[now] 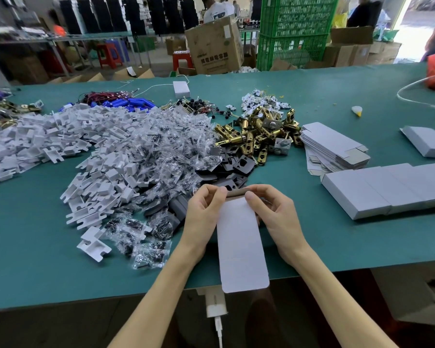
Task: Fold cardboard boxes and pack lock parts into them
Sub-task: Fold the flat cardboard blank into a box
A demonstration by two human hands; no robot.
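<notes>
Far left edge of the green desk [337, 244]: a heap of brass parts [0, 110] is lying partly out of frame. Next right, a wide pile of white plastic trays [60, 136] is spreading toward the near side, with blue cylinders [132, 102] on red wires lying behind it. Centre: a mound of clear bags [166, 146] holding small dark hardware is overlapping the trays; black plates [236, 169] are lying at its right foot, and brass latches [259, 131] are heaped just behind those. Near centre, the left hand [204, 212] is pinching the far left corner of 1 white cardboard box [240, 242], its fingers [207, 189] and thumb curling over the brown end flap. The box is lying lengthwise between both hands, its far end just beside the black plates and its near end overhanging the desk edge. The right hand [274, 212] is gripping the far right corner in the same manner, thumb on top and fingers curled around the side. Right of the hands: a stack of flat box blanks [334, 146] is lying just beside the latches, a row of folded boxes [387, 188] is lying side by side touching, and 1 more folded box [427, 143] is lying apart near the right edge.
</notes>
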